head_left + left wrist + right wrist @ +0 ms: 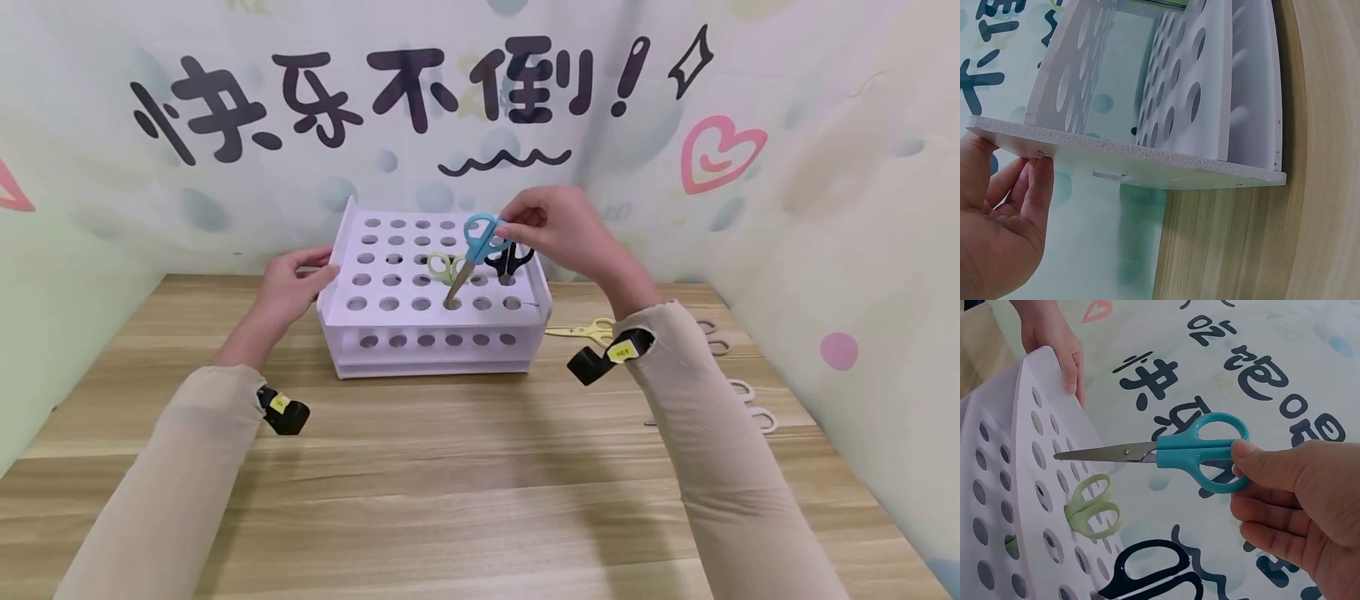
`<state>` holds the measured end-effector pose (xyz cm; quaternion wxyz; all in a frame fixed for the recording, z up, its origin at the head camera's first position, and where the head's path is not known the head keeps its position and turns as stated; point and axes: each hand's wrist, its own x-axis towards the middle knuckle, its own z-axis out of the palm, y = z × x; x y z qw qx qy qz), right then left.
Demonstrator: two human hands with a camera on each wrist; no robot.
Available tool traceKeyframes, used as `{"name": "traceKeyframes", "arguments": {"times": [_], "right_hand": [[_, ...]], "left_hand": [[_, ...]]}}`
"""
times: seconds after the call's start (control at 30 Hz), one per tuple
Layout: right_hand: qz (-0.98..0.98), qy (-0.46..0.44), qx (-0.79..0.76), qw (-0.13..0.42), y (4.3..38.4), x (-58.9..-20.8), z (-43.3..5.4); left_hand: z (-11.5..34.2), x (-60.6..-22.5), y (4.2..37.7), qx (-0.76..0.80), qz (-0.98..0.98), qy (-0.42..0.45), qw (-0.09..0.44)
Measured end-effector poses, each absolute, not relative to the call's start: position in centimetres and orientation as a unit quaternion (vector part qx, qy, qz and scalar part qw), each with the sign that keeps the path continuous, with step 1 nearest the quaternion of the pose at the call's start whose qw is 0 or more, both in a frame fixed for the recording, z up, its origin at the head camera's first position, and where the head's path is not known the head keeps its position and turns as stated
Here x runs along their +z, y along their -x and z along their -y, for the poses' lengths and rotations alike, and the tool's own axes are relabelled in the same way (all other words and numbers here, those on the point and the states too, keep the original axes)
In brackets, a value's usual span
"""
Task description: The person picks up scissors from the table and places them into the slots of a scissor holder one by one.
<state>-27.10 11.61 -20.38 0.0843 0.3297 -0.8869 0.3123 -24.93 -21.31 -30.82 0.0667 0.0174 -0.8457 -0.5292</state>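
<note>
My right hand (558, 229) pinches teal-handled scissors (480, 242) by the finger loops between thumb and fingers. Their closed blades (1107, 453) slant down, the tip right at a front-row hole of the white rack (337, 312). My left hand (288, 287) rests its fingertips on the outer face of the rack's left side panel (1141, 159). Light green scissors (1092, 509) stand handles up in the rack's middle. Black scissors (1154, 569) stand in a hole farther right, partly behind the teal pair in the head view.
Yellow scissors (596, 332) lie on the wooden table (420, 467) right of the rack. White-handled scissors (761, 417) and a greyish-purple pair (716, 346) lie farther right, partly hidden by my right sleeve (697, 417). A printed cloth (405, 167) hangs close behind the rack.
</note>
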Motion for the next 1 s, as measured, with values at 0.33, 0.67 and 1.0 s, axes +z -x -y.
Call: {"name": "traceKeyframes", "arguments": {"times": [0.33, 0.67, 1.0], "right_hand": [[0.890, -0.320, 0.312, 0.087, 28.8, -20.6, -9.7], [0.885, -0.318, 0.331, 0.071, 30.1, -21.0, -7.4], [0.885, -0.316, 0.335, 0.063, 31.3, -21.5, -4.5]], "left_hand": [[21.3, -30.7, 25.0, -0.531, 0.845, -0.023, 0.063], [21.3, -30.8, 25.0, -0.532, 0.844, -0.030, 0.058], [21.2, -30.8, 24.9, -0.536, 0.842, -0.034, 0.052]]}}
